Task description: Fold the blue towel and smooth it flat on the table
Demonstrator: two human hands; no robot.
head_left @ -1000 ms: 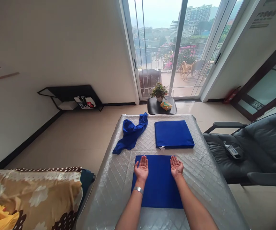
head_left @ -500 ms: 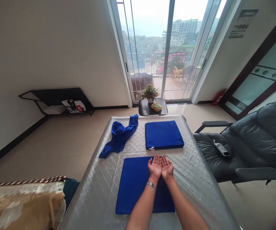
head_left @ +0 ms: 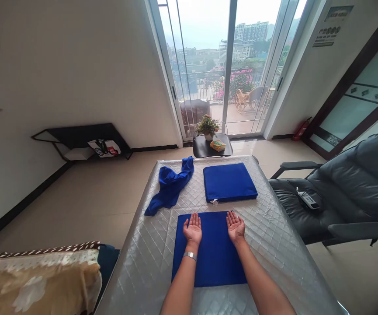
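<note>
My left hand [head_left: 193, 229] is palm up with its fingers stretched out and holds nothing; a metal band circles that wrist. My right hand [head_left: 236, 228], also palm up and open, is over the right side of the same flat blue cloth [head_left: 216, 262]. A wide gap separates the two hands. Beyond them lies a neat stack of folded blue cloths [head_left: 230, 181] with a white tag at its near edge. A crumpled blue cloth [head_left: 171, 186] rests to the left of the stack.
All the cloths lie on a quilted silver mattress [head_left: 149, 258]. A black chair [head_left: 203, 148] behind it carries a potted plant [head_left: 208, 127] and a yellow tissue pack [head_left: 218, 145]. On the right stands a dark leather armchair [head_left: 349, 188] with a white power strip [head_left: 307, 199].
My hands were side by side and touching; now they are apart, the left further left and the right further right. The view has shifted slightly.
</note>
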